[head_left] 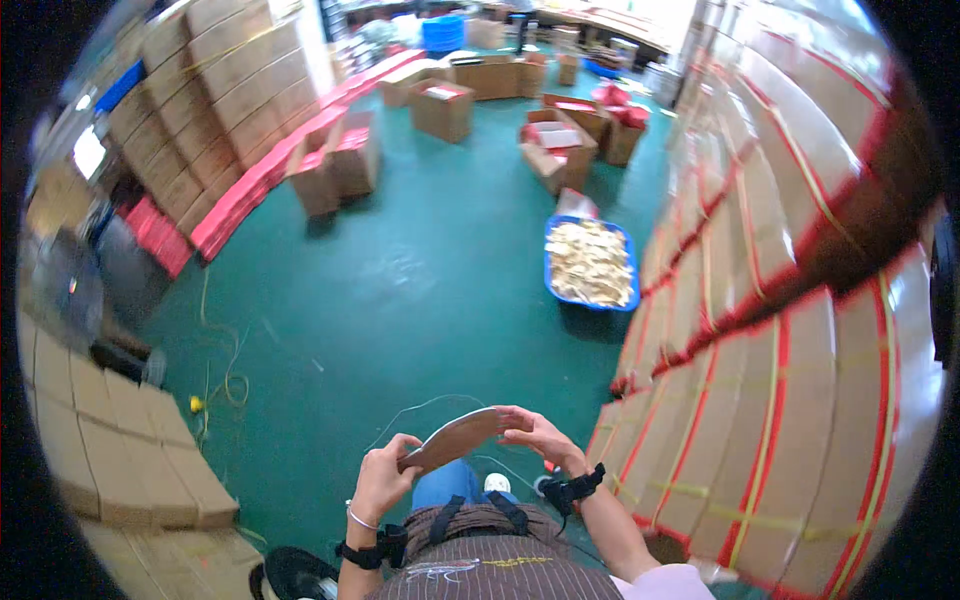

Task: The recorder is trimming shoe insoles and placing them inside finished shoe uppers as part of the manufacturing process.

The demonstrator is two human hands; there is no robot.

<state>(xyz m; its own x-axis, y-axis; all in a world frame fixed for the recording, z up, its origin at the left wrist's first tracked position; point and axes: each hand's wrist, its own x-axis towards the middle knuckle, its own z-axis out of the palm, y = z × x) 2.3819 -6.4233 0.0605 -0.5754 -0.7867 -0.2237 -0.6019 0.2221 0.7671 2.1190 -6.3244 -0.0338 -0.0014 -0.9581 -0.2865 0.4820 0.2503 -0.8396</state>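
Note:
Between my two hands, in front of my waist, is a flat, curved brown piece (pixel 453 440) that looks like cardboard. My left hand (pixel 385 478) grips its left end, the thumb and fingers closed on it. At its far right end, my right hand (pixel 540 438) has its fingers bent around the edge. The piece bows upward in the middle and is held above the green floor. I wear a striped brown apron (pixel 490 565) and a dark band on each wrist.
Strapped cartons (pixel 800 420) are stacked high on my right. More cartons (pixel 130 450) stand at the lower left. Ahead on the green floor (pixel 400 270) are a blue basket (pixel 632 290) of pale pieces and open boxes (pixel 440 115). A thin cord (pixel 235 390) lies at left.

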